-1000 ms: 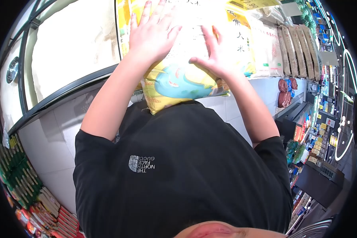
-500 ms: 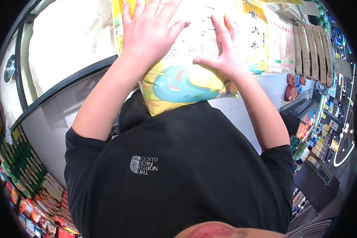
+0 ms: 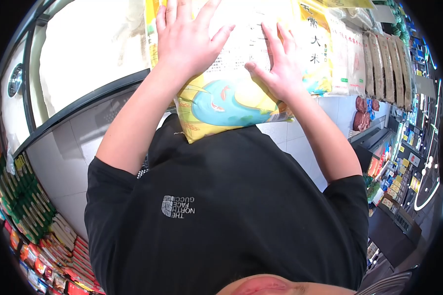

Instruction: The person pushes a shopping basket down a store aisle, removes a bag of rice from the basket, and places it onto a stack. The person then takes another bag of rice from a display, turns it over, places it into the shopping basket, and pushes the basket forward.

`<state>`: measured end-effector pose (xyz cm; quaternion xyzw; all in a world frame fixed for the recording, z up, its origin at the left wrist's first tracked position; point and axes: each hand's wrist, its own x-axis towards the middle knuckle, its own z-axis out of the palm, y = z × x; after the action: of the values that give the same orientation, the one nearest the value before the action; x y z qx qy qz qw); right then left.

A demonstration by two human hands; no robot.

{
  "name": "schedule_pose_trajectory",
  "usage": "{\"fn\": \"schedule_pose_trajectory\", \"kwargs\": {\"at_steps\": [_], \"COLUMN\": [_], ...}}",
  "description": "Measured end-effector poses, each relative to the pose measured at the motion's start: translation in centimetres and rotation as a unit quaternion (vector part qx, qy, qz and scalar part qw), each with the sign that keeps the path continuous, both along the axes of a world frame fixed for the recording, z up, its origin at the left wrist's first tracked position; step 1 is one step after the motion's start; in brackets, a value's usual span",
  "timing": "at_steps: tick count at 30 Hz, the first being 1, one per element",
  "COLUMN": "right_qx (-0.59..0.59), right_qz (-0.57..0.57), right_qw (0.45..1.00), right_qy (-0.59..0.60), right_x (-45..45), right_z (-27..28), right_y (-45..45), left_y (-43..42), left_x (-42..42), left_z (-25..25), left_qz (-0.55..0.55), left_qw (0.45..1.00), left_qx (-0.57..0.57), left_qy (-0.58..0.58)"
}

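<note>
A white and yellow bag of rice (image 3: 221,105) with a blue pond and fish print lies in front of my chest, its lower corner close to my black shirt. My left hand (image 3: 189,42) rests palm down on the bag's upper left, fingers spread and thumb out. On the right part of the bag is my right hand (image 3: 283,73), with its fingers apart and thumb pointing inward. Neither hand wraps around the bag. Just to the right, a yellow rice bag panel (image 3: 316,44) with large black characters shows. The bag's far end is cut off by the frame.
A brightly lit white bin (image 3: 93,54) with a dark frame (image 3: 91,101) is at left. White bags (image 3: 347,64) and several brown packs (image 3: 386,69) line the right. Packaged goods (image 3: 22,201) fill the lower left; a dark counter (image 3: 394,231) stands lower right.
My left hand and forearm have shifted slightly right, and my right thumb has drawn a little upward. The rice bag stays nearly in place under both hands.
</note>
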<state>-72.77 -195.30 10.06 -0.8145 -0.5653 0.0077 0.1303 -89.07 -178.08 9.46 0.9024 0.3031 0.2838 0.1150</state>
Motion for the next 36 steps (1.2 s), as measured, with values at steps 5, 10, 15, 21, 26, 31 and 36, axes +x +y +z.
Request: {"fn": "schedule_pose_trajectory", "kwargs": {"at_steps": [5, 10, 15, 21, 26, 31, 36], "right_qx": [0.002, 0.006, 0.002, 0.01, -0.018, 0.026, 0.084], "right_qz": [-0.002, -0.004, -0.004, 0.001, 0.008, 0.186, 0.262], "right_qw": [1.0, 1.0, 1.0, 1.0, 1.0, 0.982, 0.961], "right_qy": [0.004, 0.002, -0.017, -0.026, -0.015, 0.01, 0.038], "right_x": [0.1, 0.2, 0.2, 0.0, -0.3, 0.9, 2.0], "right_z": [-0.2, -0.2, -0.5, -0.6, -0.1, 0.5, -0.3], "right_y": [-0.1, -0.2, -0.2, -0.2, -0.4, -0.3, -0.2], "left_y": [0.0, -0.1, 0.0, -0.2, -2.1, -2.6, -3.8], "left_x": [0.3, 0.3, 0.4, 0.8, 0.9, 2.6, 2.9], "left_z": [0.1, -0.1, 0.2, -1.1, 1.0, -0.2, -0.1], "left_qz": [-0.004, -0.006, -0.014, 0.068, 0.137, 0.18, 0.211], "left_qw": [1.0, 1.0, 1.0, 0.996, 0.977, 0.963, 0.958], "left_qx": [-0.022, 0.013, -0.006, 0.04, 0.004, -0.142, -0.13], "left_qy": [0.019, 0.004, -0.001, 0.05, 0.165, 0.142, 0.146]}}
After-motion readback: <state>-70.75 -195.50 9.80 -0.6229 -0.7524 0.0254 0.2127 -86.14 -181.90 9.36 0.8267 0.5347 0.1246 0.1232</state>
